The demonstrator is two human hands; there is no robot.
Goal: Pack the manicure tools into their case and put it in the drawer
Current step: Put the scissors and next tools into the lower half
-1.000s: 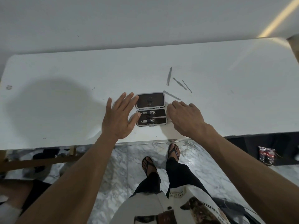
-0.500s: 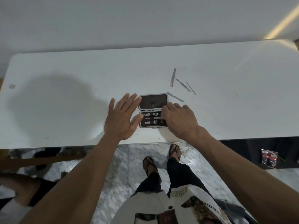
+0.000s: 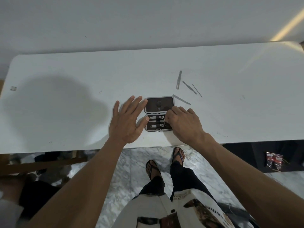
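Note:
The manicure case (image 3: 159,104) lies open near the table's front edge, its dark lid half on the far side. Two nail clippers (image 3: 155,121) sit strapped in the near half. My left hand (image 3: 127,122) rests flat on the table with fingers spread and the thumb tip against the case's left edge. My right hand (image 3: 184,124) covers the case's right end, its fingertips pinched on a small metal tool there, mostly hidden. Loose on the table beyond lie tweezers (image 3: 179,79), a cuticle pusher (image 3: 189,87), a thin pick (image 3: 197,90) and a flat file (image 3: 181,99).
The white table (image 3: 65,112) runs the full width against a white wall. Below its front edge are a marble floor, my sandalled feet (image 3: 164,163), and dark furniture with a red packet (image 3: 273,160) at the right. No drawer is visible.
My right hand has slid left from beside the case onto its right end and closed its fingertips there. The left hand has stayed flat against the case.

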